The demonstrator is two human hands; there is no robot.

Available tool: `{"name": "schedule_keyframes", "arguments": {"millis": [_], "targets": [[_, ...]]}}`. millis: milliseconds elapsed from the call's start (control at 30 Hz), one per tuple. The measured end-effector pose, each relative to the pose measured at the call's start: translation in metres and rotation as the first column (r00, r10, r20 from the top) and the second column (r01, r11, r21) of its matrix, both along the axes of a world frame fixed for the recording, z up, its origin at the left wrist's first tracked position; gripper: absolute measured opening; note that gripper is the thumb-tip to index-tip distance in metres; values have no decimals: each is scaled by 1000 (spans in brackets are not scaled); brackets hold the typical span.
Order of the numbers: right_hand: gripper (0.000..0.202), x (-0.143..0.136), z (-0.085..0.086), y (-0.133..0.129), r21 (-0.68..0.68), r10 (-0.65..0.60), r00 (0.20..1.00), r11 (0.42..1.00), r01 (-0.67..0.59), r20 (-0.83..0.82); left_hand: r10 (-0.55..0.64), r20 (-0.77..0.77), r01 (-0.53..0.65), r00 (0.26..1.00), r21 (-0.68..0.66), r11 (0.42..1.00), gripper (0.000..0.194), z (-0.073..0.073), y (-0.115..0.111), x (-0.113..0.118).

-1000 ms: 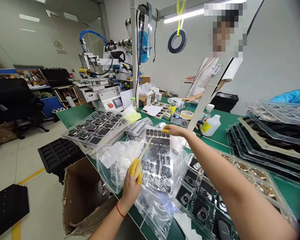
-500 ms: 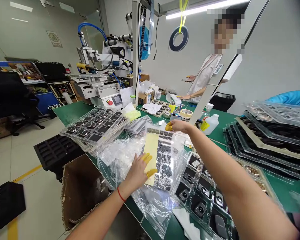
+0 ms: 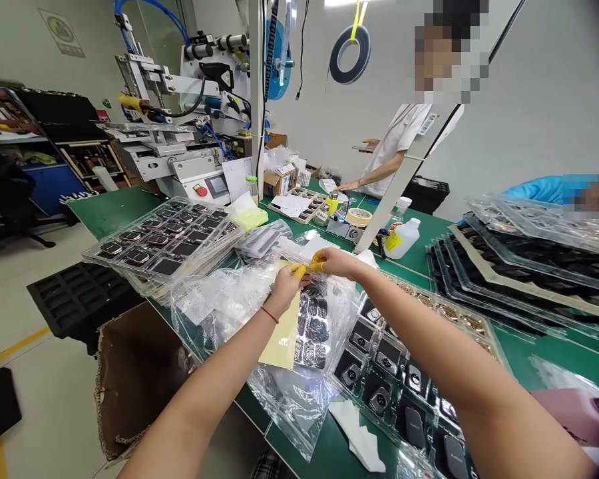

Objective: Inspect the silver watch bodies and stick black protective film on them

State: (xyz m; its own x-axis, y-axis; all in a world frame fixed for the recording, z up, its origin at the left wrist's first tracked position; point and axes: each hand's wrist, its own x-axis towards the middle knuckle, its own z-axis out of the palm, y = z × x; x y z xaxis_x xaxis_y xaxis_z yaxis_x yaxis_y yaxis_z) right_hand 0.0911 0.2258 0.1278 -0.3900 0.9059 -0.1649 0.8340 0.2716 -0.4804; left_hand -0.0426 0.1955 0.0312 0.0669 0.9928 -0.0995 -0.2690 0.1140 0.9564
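Observation:
My left hand and my right hand meet fingertip to fingertip, both closed in a pinch, with yellow finger cots on. They grip the far edge of a sheet of black stickers; the exact spot between the fingers is hidden. A pale yellow paper strip covers the sheet's left side, below my left hand. Under both lies a crumpled clear plastic bag. By my right forearm sits a clear tray of watch-case-like parts.
On the left stand stacked trays of parts, with an open cardboard box below the table edge. More trays are piled at right. A slanted post, bottle and tape roll stand beyond. A co-worker is across the table.
My left hand has moved up and away from the yellow strip, going from spread to pinched. My right hand has come left to meet it. The camera view has shifted slightly.

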Motion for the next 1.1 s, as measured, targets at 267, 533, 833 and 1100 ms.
{"name": "schedule_keyframes", "arguments": {"millis": [267,533,833,1100], "targets": [[30,8,5,12,528,-168,973,847,59,161,11,10,-12,1000,87,996,25,-18,-14,0],[21,-13,-16,3,550,10,902,790,-272,431,51,-4,-50,999,143,988,24,-18,-17,-1],[19,-8,-10,9,524,-83,862,821,-225,500,67,1,-66,998,183,981,22,-12,-22,0],[27,3,16,5,480,-97,898,867,-136,430,91,31,-96,995,212,973,24,6,-14,-5]]}}
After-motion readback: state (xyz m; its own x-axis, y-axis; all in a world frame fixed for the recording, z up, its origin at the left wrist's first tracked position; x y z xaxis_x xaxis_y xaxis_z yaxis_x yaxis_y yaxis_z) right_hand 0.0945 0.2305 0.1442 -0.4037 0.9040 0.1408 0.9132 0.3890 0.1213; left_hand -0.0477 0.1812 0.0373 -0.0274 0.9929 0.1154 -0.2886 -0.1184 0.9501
